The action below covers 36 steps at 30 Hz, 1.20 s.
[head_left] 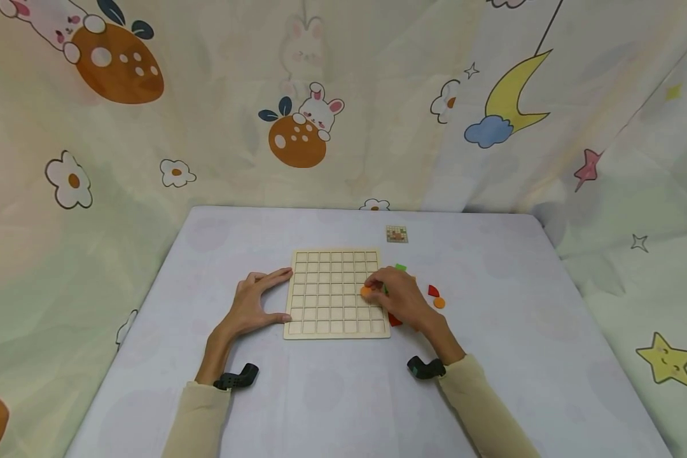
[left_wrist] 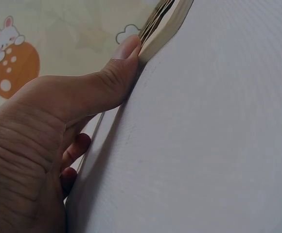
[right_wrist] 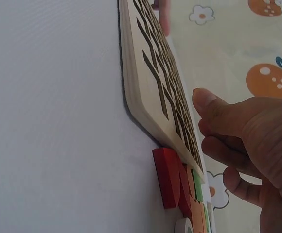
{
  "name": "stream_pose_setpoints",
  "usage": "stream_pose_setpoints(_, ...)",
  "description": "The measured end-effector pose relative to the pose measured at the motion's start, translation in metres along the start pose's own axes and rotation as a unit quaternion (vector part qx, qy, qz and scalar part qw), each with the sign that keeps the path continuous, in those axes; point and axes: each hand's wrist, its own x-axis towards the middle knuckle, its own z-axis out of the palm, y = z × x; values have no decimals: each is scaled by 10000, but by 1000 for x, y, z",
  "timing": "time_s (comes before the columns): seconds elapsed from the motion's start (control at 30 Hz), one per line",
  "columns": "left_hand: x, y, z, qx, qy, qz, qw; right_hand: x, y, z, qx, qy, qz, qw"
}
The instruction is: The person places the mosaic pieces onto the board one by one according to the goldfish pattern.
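Head view: a wooden grid board (head_left: 319,335) lies flat on a white tabletop (head_left: 332,394), its side edges running roughly from 6 to 12 o'clock. It looks about square, so neither axis reads as longer. The left hand (head_left: 249,305), at the board's 9 o'clock, has fingers and thumb spread, tips touching that edge. The right hand (head_left: 401,296), reaching in from 4 o'clock, pinches an orange disc (head_left: 366,291) over the grid's 3 o'clock side. The disc is round, with no long axis to follow (whether it touches the board, I cannot tell). A green piece (head_left: 401,267) lies at 2 o'clock, a red piece (head_left: 395,320) at 4, both just beside the board; a small patterned card (head_left: 397,234) sits between 1 and 2. Another red piece (head_left: 433,291) and a second orange disc (head_left: 439,303) lie farther out at 3. The most room is toward 6 o'clock, between the forearms; the table's far edge is nearer at 12.

Left wrist view: the thumb points to 1 o'clock, its tip against the board's rim.

Right wrist view: the board slants from 11 to 5 o'clock, a red block (right_wrist: 167,177) by its lower corner. Thumb and curled fingers come from 4 o'clock; the pinched disc is hard to make out.
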Motion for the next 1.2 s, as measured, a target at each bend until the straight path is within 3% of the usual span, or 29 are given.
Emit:
stream_pose_setpoints(0.3, 0, 0, 0, -37, 17, 31, 10000, 4, -7, 6, 179, -183, 18, 9997)
stream_pose_setpoints(0.63, 0, 1, -1, -37, 11, -46, 10000, 14, -14, 12, -110, -219, -154, 9996)
stream_pose_setpoints(1.2, 0, -1, -1, -51, 16, -28, 10000, 25, -26, 24, -115, -282, -423, 9986)
